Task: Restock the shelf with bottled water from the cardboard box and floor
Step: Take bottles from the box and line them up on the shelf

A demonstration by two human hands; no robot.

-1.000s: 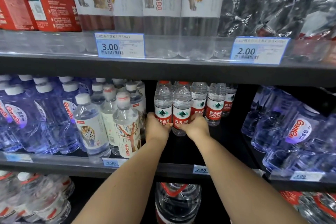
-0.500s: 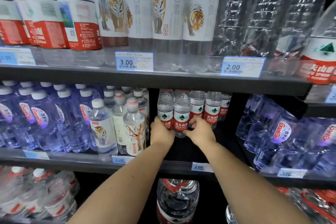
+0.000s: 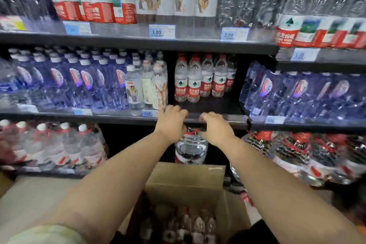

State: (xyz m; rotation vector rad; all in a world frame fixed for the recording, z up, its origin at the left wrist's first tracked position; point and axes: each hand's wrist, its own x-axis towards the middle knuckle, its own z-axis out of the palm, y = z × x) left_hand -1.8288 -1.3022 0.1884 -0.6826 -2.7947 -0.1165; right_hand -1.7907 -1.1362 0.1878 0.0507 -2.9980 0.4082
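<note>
Basically both hands are empty right now. The left hand and right hand hang at the front lip of the middle shelf, fingers loosely curled and gripping no bottle; can't tell if they actually touch the lip. The red-label bottles stand upright further back on that shelf, apart from both hands. Next stock is straight down: the cardboard box lies under the forearms, and its bottles look upright, about equally near either hand. They're dark and blurry, so no counting them.
</note>
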